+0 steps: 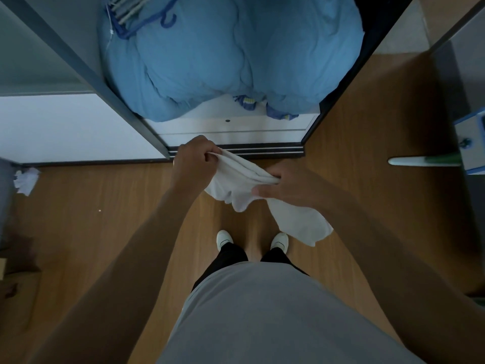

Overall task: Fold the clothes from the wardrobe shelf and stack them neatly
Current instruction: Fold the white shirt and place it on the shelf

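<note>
We hold the white garment [236, 185] in the air just in front of the wardrobe shelf [199, 124], our left hand [194, 158] gripping one bunched end and our right hand [288, 182] pinching the other, the rest hanging below. To fold it well, we judge, both hands should first find the corners and draw the edge flat. On the shelf, a bulky blue duvet [231, 56] topped with hangers [126, 11] leaves little room for a stack

Words: none can be read.
Numbers: none can be read.
Patterned blue cloth [245, 102]: a small yellow patch, too tiny to read.
</note>
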